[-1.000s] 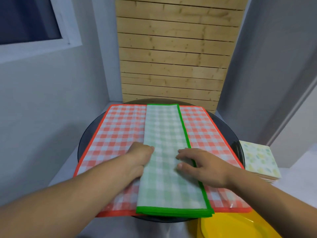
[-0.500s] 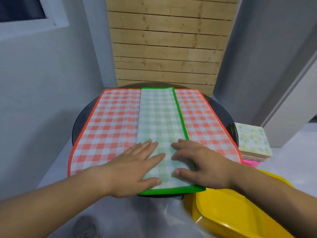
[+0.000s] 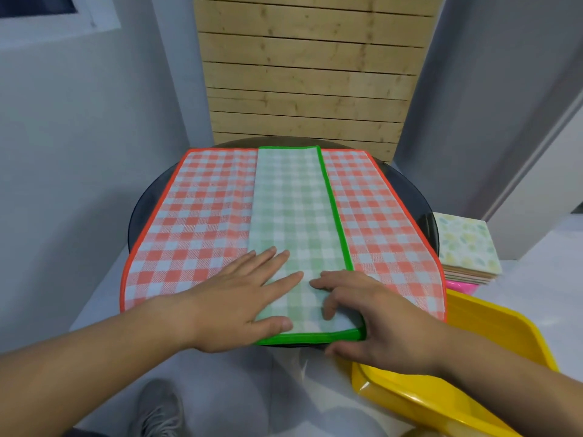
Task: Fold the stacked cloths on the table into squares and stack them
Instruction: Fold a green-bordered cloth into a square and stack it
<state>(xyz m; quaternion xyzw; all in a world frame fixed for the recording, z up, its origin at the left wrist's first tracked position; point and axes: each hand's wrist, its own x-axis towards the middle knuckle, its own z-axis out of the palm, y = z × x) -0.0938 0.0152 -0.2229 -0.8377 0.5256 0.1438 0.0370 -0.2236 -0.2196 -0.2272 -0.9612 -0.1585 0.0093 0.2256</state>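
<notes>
1. The green checked cloth (image 3: 293,216), folded into a long strip, was seen lying down the middle of the red checked cloth (image 3: 202,216) on the round dark table (image 3: 416,200). Its near end was at the table's near edge.
2. The left hand (image 3: 239,298) was laid flat on the strip's near left part, with fingers straight and nothing gripped.
3. The right hand (image 3: 378,320) was set at the strip's near right corner. Its fingers were bent over the top and its thumb was apparently under the edge, so the corner was pinched.
4. The strip was judged light, thin and limp, with layers likely to slide apart. It would best be taken by both near corners.
5. One green strip and one red cloth were counted; whether more cloths lay beneath could not be told. One stack of folded cloths (image 3: 467,244) was seen at the right, and one yellow tray (image 3: 504,313) at the near right.
</notes>
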